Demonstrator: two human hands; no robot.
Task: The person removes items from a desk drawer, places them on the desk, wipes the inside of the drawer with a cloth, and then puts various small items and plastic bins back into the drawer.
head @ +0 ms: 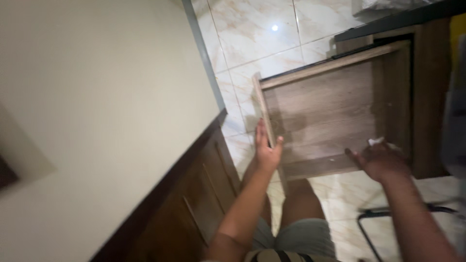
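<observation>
Left hand (266, 150) grip holding front edge of open brown wooden drawer (330, 111), frame centre; right hand (381, 160) grip pinching small white scrap (374, 141); cream counter (97, 106) left; black metal frame (371, 213) lower right.

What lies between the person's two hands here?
In the head view, the bare wooden bottom of the pulled-out drawer spans the gap between the left hand and right hand; nothing else lies there.

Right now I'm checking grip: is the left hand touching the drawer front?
Touching. The head view shows the left hand pressed against the front panel of the open wooden drawer, fingers lying along its edge.
</observation>
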